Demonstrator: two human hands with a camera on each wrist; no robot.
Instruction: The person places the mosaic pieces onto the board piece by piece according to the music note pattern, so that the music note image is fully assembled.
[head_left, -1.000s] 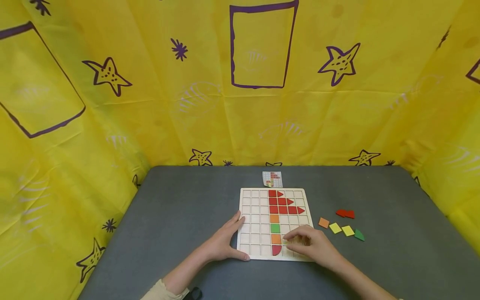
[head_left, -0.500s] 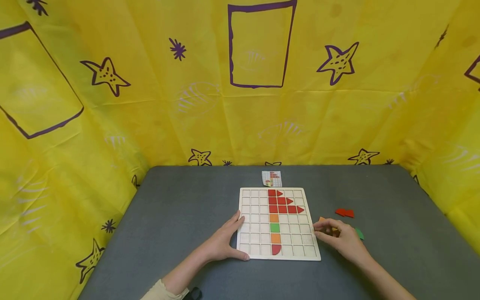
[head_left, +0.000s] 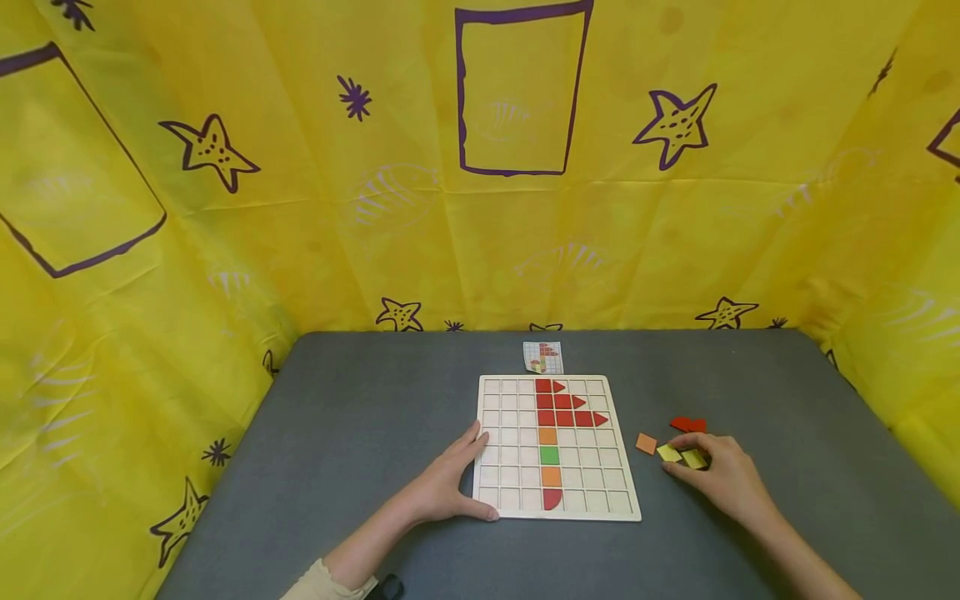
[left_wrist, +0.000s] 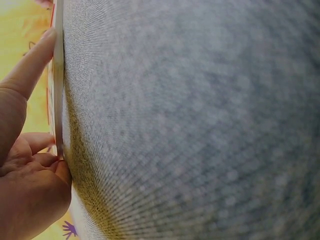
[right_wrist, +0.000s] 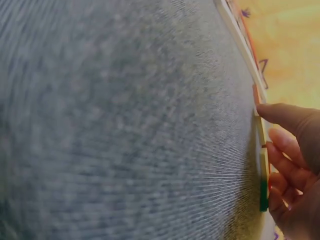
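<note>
A pale wooden grid board lies on the grey table. Red, orange and green tiles sit in its cells, including a green square and a rounded red piece. My left hand rests at the board's near left corner, thumb on the front edge and spread fingers along the left side. To the right of the board, my right hand pinches a yellow square tile between thumb and index finger, low at the table. A second yellow tile lies under its fingers.
An orange square tile lies between the board and my right hand. Red pieces lie just behind that hand, and a green piece shows beneath its fingers. A small pattern card lies behind the board.
My right hand has moved right from over the board to the loose tiles, its thumb and index finger now at a yellow one. The left hand has stayed at the board's corner.
</note>
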